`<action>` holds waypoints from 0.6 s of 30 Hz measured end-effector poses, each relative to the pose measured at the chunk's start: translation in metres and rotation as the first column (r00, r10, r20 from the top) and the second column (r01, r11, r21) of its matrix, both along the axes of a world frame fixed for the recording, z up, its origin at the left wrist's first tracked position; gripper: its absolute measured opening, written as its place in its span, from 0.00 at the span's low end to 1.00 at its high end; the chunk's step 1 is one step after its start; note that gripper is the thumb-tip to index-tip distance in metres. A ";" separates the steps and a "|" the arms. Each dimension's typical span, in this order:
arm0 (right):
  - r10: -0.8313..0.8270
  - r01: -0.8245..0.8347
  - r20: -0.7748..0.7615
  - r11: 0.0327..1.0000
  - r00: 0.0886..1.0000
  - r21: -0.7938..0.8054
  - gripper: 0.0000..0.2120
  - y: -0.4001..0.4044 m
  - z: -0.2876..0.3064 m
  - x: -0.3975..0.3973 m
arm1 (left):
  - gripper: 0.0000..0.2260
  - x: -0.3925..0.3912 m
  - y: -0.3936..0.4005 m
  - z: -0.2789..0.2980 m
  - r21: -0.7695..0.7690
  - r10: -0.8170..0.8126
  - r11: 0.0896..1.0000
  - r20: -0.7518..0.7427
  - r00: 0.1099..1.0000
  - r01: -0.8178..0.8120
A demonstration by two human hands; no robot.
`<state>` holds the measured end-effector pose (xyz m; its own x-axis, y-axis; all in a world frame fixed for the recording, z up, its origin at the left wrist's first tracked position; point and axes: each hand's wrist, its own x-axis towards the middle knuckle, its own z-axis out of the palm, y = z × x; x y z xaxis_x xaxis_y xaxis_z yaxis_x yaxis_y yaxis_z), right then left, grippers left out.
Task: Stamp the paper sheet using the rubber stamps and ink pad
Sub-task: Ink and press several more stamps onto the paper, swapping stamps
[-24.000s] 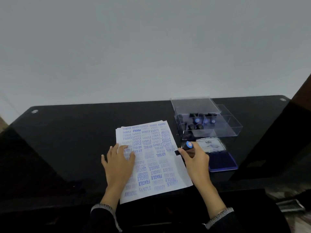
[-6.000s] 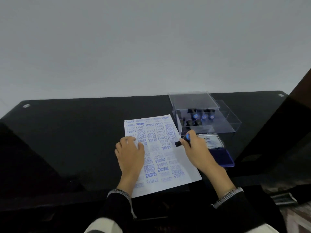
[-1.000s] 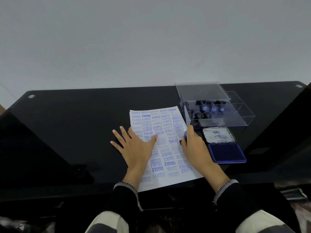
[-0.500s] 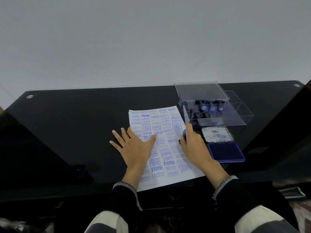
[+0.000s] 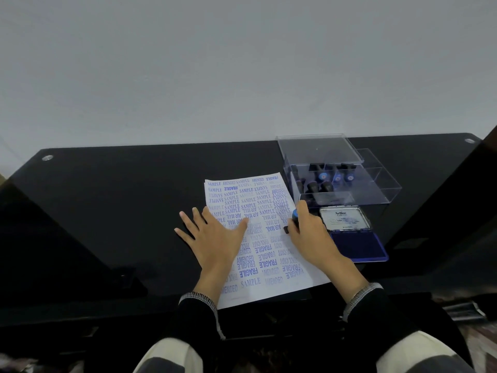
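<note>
A white paper sheet (image 5: 258, 200), crowded with blue stamped words, lies on the black table (image 5: 121, 200). My left hand (image 5: 215, 238) rests flat on its left half, fingers spread. My right hand (image 5: 309, 235) grips a black rubber stamp with a blue top (image 5: 294, 215), whose base sits on the sheet's right edge. An open blue ink pad (image 5: 356, 246) lies just right of that hand, its lid (image 5: 344, 219) folded back.
A clear plastic box (image 5: 371, 189) holding several more stamps (image 5: 322, 179) stands behind the ink pad, its clear lid (image 5: 317, 149) on top. A pale wall rises behind the table. Dark furniture flanks both sides.
My right hand with the stamp has stayed at the sheet's right edge over the last second. My left hand has kept flat on the paper.
</note>
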<state>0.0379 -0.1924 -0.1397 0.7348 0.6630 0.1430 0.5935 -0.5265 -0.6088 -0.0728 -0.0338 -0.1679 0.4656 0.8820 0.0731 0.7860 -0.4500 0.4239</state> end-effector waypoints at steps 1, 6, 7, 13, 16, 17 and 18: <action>-0.015 0.019 -0.081 0.999 0.997 0.049 0.08 -0.003 0.005 0.003 | 0.49 0.000 0.000 0.001 0.002 0.001 1.000 0.002 1.000 -0.001; -0.210 0.346 -0.404 0.888 0.890 0.302 0.12 -0.019 0.015 0.021 | 0.49 0.001 -0.001 0.001 0.011 0.004 1.000 0.004 1.000 -0.004; -0.211 0.401 -0.487 0.856 0.848 0.328 0.11 -0.021 0.016 0.024 | 0.49 0.001 0.000 0.001 0.011 0.004 1.000 0.004 1.000 -0.004; -0.155 0.577 -0.717 0.717 0.680 0.392 0.07 -0.031 0.018 0.031 | 0.49 0.000 -0.001 0.000 0.018 0.000 1.000 0.010 1.000 0.000; -0.116 0.608 -0.754 0.675 0.647 0.418 0.07 -0.034 0.015 0.028 | 0.49 0.000 -0.001 -0.001 0.022 -0.004 1.000 0.015 1.000 0.003; -0.099 0.619 -0.764 0.656 0.637 0.432 0.07 -0.034 0.015 0.026 | 0.49 0.000 -0.001 -0.001 0.022 -0.005 1.000 0.017 1.000 0.005; -0.088 0.625 -0.766 0.641 0.636 0.446 0.07 -0.035 0.014 0.024 | 0.49 0.000 -0.001 -0.001 0.023 -0.005 1.000 0.018 1.000 0.005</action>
